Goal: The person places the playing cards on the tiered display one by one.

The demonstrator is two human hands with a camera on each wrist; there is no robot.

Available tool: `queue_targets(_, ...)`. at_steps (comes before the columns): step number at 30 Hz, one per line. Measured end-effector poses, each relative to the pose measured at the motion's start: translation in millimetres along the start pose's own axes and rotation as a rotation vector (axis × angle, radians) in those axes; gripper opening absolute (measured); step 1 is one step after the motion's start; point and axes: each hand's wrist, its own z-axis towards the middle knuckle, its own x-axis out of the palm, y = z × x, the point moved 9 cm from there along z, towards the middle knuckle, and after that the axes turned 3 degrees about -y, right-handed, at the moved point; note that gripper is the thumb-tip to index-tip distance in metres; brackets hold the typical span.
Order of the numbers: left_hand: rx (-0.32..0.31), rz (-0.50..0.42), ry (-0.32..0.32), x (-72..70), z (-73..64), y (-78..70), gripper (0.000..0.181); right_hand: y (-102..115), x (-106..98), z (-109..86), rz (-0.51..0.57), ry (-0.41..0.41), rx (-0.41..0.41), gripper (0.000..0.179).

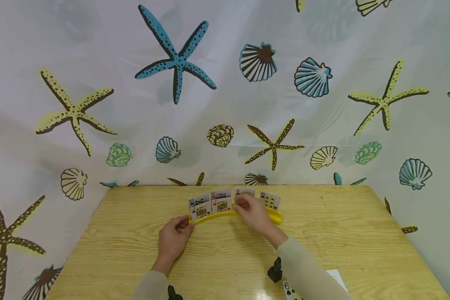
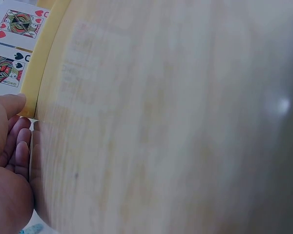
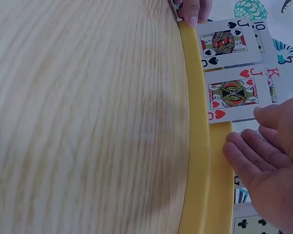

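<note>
A curved yellow card holder (image 1: 213, 216) stands on the table with playing cards upright in it. In front are a jack of spades (image 3: 223, 43) and a jack of hearts (image 3: 234, 93). Behind these two stand a black ten (image 1: 196, 201) and a red king (image 1: 220, 194). Farther right are an ace (image 1: 247, 192), partly covered by my right hand, and a black-suited number card (image 1: 271, 201). My left hand (image 1: 173, 237) pinches the holder's left end, thumb on its front. Beside the jack of hearts, my right hand (image 1: 255, 214) has loosely bent fingers around nothing, thumb at the card's edge.
At the near right, a black six (image 1: 288, 289) and another card (image 1: 337, 278) lie on the wooden table (image 1: 135, 208), partly under my right sleeve. A black wrist device (image 1: 275, 271) sits beside that sleeve. A sheet printed with starfish and shells (image 1: 210, 104) hangs behind the table.
</note>
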Motion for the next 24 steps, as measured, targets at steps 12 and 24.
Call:
queue_targets(12,0.019,0.002,-0.020,0.0,0.0,-0.5,0.032,2.7,-34.8,-33.6,-0.102,0.010,-0.058,0.030)
queue_targets(24,0.006,0.001,0.005,1.1,1.5,2.1,0.033,-13.3,-80.3,-77.6,-0.206,-0.044,-0.035,0.029)
